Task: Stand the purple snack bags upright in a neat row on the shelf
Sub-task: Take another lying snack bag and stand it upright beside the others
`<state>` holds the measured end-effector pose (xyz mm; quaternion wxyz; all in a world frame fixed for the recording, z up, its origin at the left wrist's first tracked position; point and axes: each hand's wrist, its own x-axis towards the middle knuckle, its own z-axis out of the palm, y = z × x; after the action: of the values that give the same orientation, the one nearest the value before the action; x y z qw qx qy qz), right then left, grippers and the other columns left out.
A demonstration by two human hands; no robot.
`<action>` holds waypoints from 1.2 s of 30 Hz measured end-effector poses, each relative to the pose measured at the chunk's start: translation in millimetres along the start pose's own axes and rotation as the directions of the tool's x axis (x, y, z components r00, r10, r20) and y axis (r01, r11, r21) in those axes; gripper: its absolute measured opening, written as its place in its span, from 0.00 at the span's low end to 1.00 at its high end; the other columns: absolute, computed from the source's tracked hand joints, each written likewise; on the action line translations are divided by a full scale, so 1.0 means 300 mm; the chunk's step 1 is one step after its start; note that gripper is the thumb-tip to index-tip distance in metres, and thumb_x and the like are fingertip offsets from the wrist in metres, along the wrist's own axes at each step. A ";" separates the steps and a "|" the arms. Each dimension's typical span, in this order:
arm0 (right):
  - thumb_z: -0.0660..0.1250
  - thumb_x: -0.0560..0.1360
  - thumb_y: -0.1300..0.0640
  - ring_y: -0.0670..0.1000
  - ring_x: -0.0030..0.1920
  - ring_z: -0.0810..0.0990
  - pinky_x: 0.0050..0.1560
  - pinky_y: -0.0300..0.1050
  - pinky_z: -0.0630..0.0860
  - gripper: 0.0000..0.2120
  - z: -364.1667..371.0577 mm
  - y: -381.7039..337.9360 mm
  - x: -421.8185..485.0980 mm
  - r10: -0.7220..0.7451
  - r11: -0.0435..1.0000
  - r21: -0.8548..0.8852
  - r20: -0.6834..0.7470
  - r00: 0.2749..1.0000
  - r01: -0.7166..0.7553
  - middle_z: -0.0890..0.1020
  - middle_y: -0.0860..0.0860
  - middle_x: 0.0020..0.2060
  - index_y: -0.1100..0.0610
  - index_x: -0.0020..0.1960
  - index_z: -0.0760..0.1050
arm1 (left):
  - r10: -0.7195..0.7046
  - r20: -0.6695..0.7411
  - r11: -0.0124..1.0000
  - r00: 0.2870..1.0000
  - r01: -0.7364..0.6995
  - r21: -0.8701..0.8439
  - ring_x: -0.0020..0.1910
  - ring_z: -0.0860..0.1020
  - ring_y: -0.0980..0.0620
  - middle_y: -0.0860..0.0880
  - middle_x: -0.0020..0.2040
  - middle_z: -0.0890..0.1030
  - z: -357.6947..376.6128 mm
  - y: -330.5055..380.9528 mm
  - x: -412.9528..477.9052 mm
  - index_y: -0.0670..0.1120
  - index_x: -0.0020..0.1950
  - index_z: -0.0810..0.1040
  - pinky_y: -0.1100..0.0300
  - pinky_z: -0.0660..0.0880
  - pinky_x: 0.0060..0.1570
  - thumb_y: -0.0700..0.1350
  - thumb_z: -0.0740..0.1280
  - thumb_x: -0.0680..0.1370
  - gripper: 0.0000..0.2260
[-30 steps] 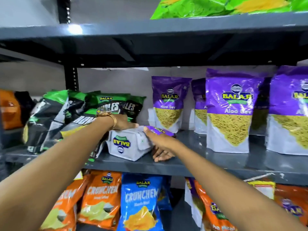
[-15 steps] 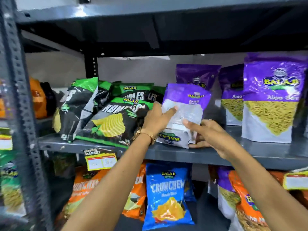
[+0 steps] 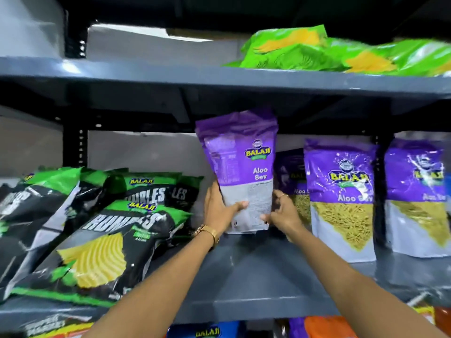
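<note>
Since the earlier frame you had lifted the purple bag [image 3: 240,172] from a backward lean to fully upright, and its printed side now faced you. Its long axis ran vertical, top seal almost touching the underside of the upper shelf [image 3: 146,76], base resting on the grey shelf [image 3: 256,276] toward the back. Bare shelf lay open in front of it, out to the front edge. The black-and-green chip bags [image 3: 102,242] leaned just to its left; another purple bag [image 3: 340,198] stood near on its right, with a further one [image 3: 417,196] beyond. Your left hand [image 3: 219,211] clasped the lower left edge, thumb across the front. Your right hand [image 3: 283,213] gripped the lower right edge, fingers curled around it.
</note>
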<state>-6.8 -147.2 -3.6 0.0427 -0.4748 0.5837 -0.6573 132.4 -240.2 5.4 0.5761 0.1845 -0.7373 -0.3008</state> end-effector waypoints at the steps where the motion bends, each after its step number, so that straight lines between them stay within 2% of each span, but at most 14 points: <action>1: 0.67 0.65 0.81 0.52 0.47 0.79 0.38 0.33 0.79 0.28 0.007 0.020 0.023 0.024 0.999 -0.031 0.002 1.000 -0.024 0.80 0.58 0.50 0.67 0.63 0.71 | -0.024 0.006 1.000 1.000 0.024 -0.007 0.62 0.75 0.45 0.44 0.61 0.77 0.010 -0.023 0.011 0.44 0.65 0.71 0.49 0.72 0.63 0.45 0.80 0.62 0.34; 4: 0.66 0.66 0.80 0.54 0.48 0.78 0.31 0.35 0.78 0.29 0.033 0.091 0.049 0.163 0.985 -0.068 0.014 0.987 -0.162 0.80 0.60 0.51 0.66 0.65 0.69 | -0.081 0.075 0.997 0.994 0.080 0.022 0.62 0.77 0.43 0.42 0.61 0.79 0.028 -0.107 0.018 0.42 0.65 0.73 0.47 0.74 0.61 0.44 0.81 0.62 0.34; 6: 0.65 0.69 0.78 0.53 0.41 0.77 0.24 0.33 0.75 0.29 0.048 0.143 0.038 0.257 0.962 -0.098 0.009 0.967 -0.254 0.80 0.58 0.46 0.63 0.68 0.67 | -0.105 0.119 0.994 0.987 0.102 0.025 0.62 0.77 0.44 0.42 0.62 0.79 0.036 -0.161 0.008 0.42 0.67 0.71 0.47 0.74 0.62 0.42 0.81 0.62 0.35; 10: 0.69 0.70 0.72 0.45 0.40 0.77 0.40 0.39 0.76 0.24 0.038 0.234 0.033 0.250 0.958 -0.152 0.027 0.968 -0.243 0.77 0.45 0.38 0.62 0.65 0.71 | -0.098 0.159 0.995 0.982 0.094 0.032 0.63 0.76 0.46 0.44 0.65 0.78 0.045 -0.222 0.017 0.44 0.69 0.69 0.48 0.73 0.64 0.45 0.81 0.63 0.37; 13: 0.69 0.71 0.69 0.42 0.41 0.77 0.42 0.34 0.77 0.22 0.030 0.251 0.031 0.200 0.965 -0.185 0.063 0.978 -0.186 0.76 0.41 0.39 0.59 0.64 0.72 | -0.097 0.193 0.995 0.976 0.091 0.041 0.63 0.76 0.47 0.46 0.64 0.78 0.044 -0.241 0.023 0.45 0.68 0.70 0.47 0.73 0.64 0.47 0.80 0.65 0.35; 15: 0.69 0.72 0.69 0.41 0.41 0.78 0.41 0.31 0.77 0.20 0.031 0.250 0.026 0.190 0.965 -0.196 0.075 0.979 -0.173 0.78 0.43 0.41 0.59 0.62 0.72 | -0.099 0.191 0.995 0.976 0.093 0.043 0.63 0.77 0.48 0.46 0.64 0.78 0.042 -0.252 0.019 0.46 0.68 0.69 0.48 0.74 0.64 0.50 0.79 0.65 0.35; 19: 0.66 0.70 0.67 0.56 0.57 0.81 0.62 0.56 0.77 0.18 0.036 0.243 0.028 0.237 0.953 -0.208 0.071 0.969 -0.218 0.84 0.56 0.55 0.56 0.58 0.75 | -0.162 0.214 0.984 0.963 0.141 0.107 0.63 0.76 0.48 0.46 0.65 0.77 0.050 -0.263 0.001 0.47 0.70 0.67 0.49 0.74 0.64 0.56 0.79 0.62 0.41; 24: 0.60 0.68 0.58 0.58 0.56 0.80 0.63 0.60 0.75 0.13 0.046 0.216 0.017 0.244 0.954 -0.173 -0.035 0.969 -0.247 0.83 0.55 0.53 0.50 0.51 0.76 | -0.253 0.245 0.958 0.936 0.207 0.199 0.59 0.77 0.47 0.46 0.61 0.77 0.046 -0.277 -0.009 0.46 0.67 0.68 0.51 0.75 0.62 0.57 0.81 0.55 0.45; 28: 0.55 0.75 0.49 0.63 0.63 0.76 0.66 0.63 0.72 0.19 0.046 0.210 -0.001 0.189 0.957 -0.198 -0.124 0.974 -0.211 0.77 0.59 0.64 0.53 0.62 0.74 | -0.469 0.256 0.850 0.845 0.511 -0.130 0.60 0.79 0.42 0.40 0.61 0.80 0.037 -0.307 -0.001 0.39 0.70 0.65 0.45 0.76 0.62 0.44 0.82 0.48 0.52; 30: 0.53 0.80 0.46 0.66 0.58 0.80 0.57 0.64 0.77 0.20 0.046 0.204 -0.011 0.141 0.953 -0.241 -0.179 0.974 -0.182 0.77 0.62 0.62 0.56 0.63 0.74 | -0.537 0.256 0.778 0.804 0.589 -0.217 0.61 0.79 0.39 0.37 0.62 0.78 0.032 -0.322 0.005 0.36 0.69 0.65 0.43 0.75 0.63 0.39 0.81 0.49 0.50; 31: 0.53 0.80 0.43 0.65 0.50 0.84 0.45 0.58 0.82 0.22 0.048 0.194 -0.015 0.135 0.954 -0.239 -0.196 0.971 -0.181 0.79 0.62 0.57 0.57 0.61 0.74 | -0.553 0.258 0.767 0.792 0.605 -0.213 0.61 0.78 0.39 0.37 0.63 0.78 0.029 -0.325 0.006 0.35 0.68 0.66 0.44 0.75 0.63 0.37 0.80 0.50 0.48; 33: 0.55 0.79 0.42 0.56 0.29 0.85 0.21 0.41 0.76 0.20 0.048 0.179 -0.029 0.124 0.950 -0.264 -0.175 0.977 -0.168 0.82 0.59 0.41 0.56 0.56 0.76 | -0.582 0.215 0.777 0.784 0.615 -0.139 0.57 0.79 0.44 0.38 0.61 0.78 0.030 -0.322 -0.002 0.35 0.64 0.71 0.53 0.76 0.58 0.34 0.80 0.58 0.37; 34: 0.55 0.80 0.43 0.52 0.22 0.82 0.17 0.38 0.71 0.18 0.049 0.176 -0.036 0.108 0.942 -0.300 -0.156 0.982 -0.151 0.81 0.57 0.35 0.56 0.53 0.76 | -0.593 0.155 0.787 0.790 0.610 -0.094 0.52 0.79 0.47 0.39 0.58 0.79 0.031 -0.321 -0.005 0.37 0.61 0.72 0.58 0.77 0.51 0.35 0.78 0.63 0.28; 36: 0.56 0.80 0.45 0.51 0.19 0.79 0.19 0.38 0.71 0.17 0.047 0.162 -0.051 0.059 0.925 -0.365 -0.133 0.989 -0.104 0.77 0.53 0.24 0.55 0.45 0.76 | -0.543 0.124 0.827 0.830 0.555 -0.094 0.38 0.80 0.48 0.38 0.51 0.80 0.034 -0.293 -0.016 0.41 0.54 0.72 0.59 0.79 0.35 0.41 0.74 0.71 0.16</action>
<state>-13.0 -163.3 -53.5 -0.0554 -0.4094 0.7181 -0.5600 117.2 -301.1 -57.4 0.4413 0.3380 -0.6582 -0.5078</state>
